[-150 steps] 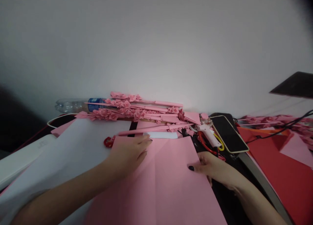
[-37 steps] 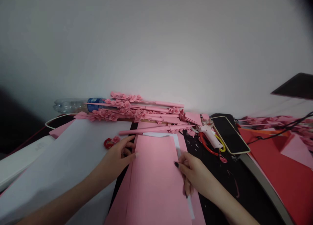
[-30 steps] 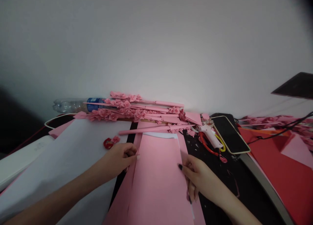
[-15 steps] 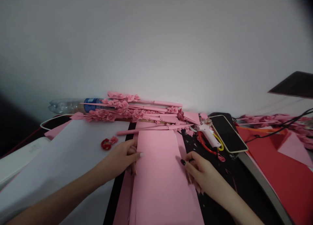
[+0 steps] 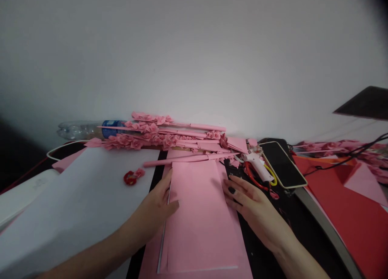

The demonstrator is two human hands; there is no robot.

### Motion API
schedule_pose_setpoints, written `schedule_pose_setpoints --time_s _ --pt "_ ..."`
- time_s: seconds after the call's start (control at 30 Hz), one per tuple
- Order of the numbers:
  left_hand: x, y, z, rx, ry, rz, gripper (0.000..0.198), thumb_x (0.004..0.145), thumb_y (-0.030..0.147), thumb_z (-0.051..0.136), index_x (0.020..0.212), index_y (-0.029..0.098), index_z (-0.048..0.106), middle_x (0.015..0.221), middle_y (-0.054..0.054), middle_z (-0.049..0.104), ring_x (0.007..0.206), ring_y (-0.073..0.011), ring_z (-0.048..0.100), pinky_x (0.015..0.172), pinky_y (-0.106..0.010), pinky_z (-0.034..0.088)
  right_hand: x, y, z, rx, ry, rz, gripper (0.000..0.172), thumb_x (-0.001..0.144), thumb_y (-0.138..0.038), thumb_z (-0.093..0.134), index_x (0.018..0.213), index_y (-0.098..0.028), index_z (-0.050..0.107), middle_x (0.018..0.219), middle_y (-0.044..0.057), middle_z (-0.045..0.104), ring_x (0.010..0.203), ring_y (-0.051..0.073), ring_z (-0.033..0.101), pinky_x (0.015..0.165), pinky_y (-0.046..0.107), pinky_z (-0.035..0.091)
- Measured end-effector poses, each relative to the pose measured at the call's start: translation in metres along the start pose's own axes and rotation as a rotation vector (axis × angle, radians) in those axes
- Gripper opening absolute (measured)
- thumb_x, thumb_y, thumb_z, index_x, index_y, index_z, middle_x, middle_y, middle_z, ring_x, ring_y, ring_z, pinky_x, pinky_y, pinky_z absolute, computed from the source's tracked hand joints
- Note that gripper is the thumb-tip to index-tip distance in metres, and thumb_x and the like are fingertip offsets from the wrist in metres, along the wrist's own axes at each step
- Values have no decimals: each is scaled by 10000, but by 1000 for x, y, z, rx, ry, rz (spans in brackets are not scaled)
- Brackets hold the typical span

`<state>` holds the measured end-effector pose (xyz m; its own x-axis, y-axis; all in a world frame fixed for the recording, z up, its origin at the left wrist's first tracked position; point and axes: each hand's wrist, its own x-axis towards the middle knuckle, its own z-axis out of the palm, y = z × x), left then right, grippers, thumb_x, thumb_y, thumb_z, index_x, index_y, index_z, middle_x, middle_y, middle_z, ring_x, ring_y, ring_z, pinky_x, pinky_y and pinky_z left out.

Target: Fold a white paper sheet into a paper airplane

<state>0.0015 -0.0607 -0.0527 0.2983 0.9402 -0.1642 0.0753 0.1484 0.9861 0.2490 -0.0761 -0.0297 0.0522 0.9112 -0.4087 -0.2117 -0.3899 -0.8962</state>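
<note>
A folded sheet of pink paper [image 5: 198,218] lies lengthwise on the black mat, with its long edges turned in. My left hand [image 5: 154,210] rests flat on its left edge, fingers spread and holding nothing. My right hand [image 5: 251,198] presses on the right edge in the same way, its dark-painted nails near the fold. A thin white strip shows along the lower left edge of the fold. Under the folded part, a wider layer of pink paper [image 5: 148,259] sticks out.
A white sheet [image 5: 79,198] lies to the left, with a small red paper rose [image 5: 130,178] on it. Behind are pink paper flower stems [image 5: 148,131], a plastic bottle [image 5: 81,129], a hot glue gun [image 5: 256,162] and a phone [image 5: 281,164]. Red paper [image 5: 348,214] lies right.
Compared with the earlier frames, the pink sheet is folded narrower and lies flatter. My hands have gone from pinching its edges to pressing flat on them.
</note>
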Motion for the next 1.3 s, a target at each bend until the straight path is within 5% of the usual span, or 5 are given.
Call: schedule_pose_setpoints --time_s 0.27,0.73,0.93,1.13,1.3 --pt "-2 2 12 -176 80 -96 897 678 165 492 1485 240 109 1554 -35 79 1419 -215 65 1145 -439 115 6 -7 3 84 -147 49 307 734 -294 728 1004 -161 668 859 54 706 759 161 640 723 288 496" --pt "2 12 12 -287 101 -96 869 715 273 646 1459 217 201 1529 -102 220 1382 -248 263 1100 -389 306 6 -5 6 -176 -221 -204 370 838 -374 607 1166 -202 609 1063 80 696 877 219 661 735 337 520" --pt "-4 28 20 -298 -122 -208 368 805 405 603 1062 142 626 961 -94 710 870 -250 671 791 -375 527 2 -19 14 -51 -245 -262 315 846 -333 614 1149 -246 610 1130 64 674 933 205 648 751 316 522" --pt "3 45 14 31 143 25 310 780 464 619 679 172 602 554 33 540 489 -105 477 459 -211 397 -6 -42 30 -28 -203 -476 303 879 -317 580 1180 -287 591 1222 53 619 1048 197 596 880 335 479" --pt "10 52 6 14 172 116 260 738 433 680 729 177 635 654 20 598 585 -123 540 512 -209 439 7 -40 34 -148 -169 -653 319 859 -356 602 1162 -255 604 1188 68 635 1060 205 585 925 346 446"
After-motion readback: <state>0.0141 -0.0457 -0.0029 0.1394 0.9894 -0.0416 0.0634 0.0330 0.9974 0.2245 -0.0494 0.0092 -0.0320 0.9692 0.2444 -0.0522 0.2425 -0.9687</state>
